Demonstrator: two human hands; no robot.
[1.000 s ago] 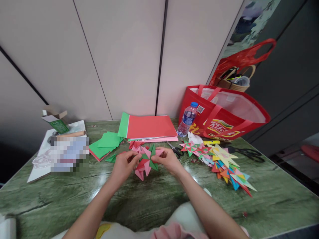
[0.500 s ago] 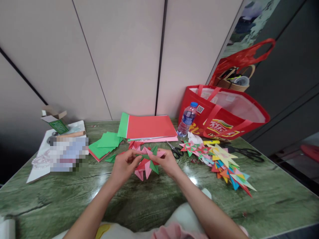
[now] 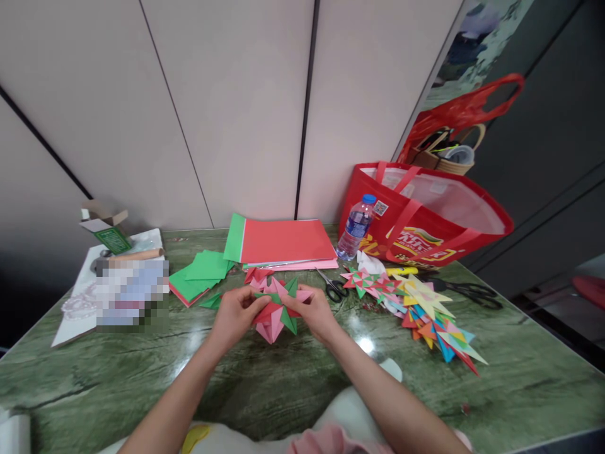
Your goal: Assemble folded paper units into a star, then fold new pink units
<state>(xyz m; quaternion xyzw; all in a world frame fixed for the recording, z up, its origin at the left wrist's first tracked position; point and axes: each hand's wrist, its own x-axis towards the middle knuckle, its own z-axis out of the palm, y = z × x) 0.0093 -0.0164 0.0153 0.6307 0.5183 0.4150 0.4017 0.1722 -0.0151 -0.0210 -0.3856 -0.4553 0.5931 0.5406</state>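
A folded paper star (image 3: 273, 315) in pink, red and green is held up between my two hands above the table. My left hand (image 3: 235, 313) pinches its left side, thumb on the near face. On the opposite side my right hand (image 3: 314, 312) grips the star with thumb and fingers. Parts of the points are covered by my fingertips. Behind the star lie red folded paper pieces (image 3: 256, 275), and a green folded piece (image 3: 211, 301) rests just left of my left hand.
Red and green paper sheets (image 3: 290, 241) lie at the back, with cut green squares (image 3: 207, 265) to their left. Small scissors (image 3: 336, 290), a water bottle (image 3: 355, 230), finished paper stars (image 3: 420, 296), black scissors (image 3: 472, 292) and a red bag (image 3: 425, 221) are on the right. A green box (image 3: 111, 234) stands left.
The paper star has turned slightly in my hands, so its lower pink points now sit closer together. My left fingers have closed in around its edge.
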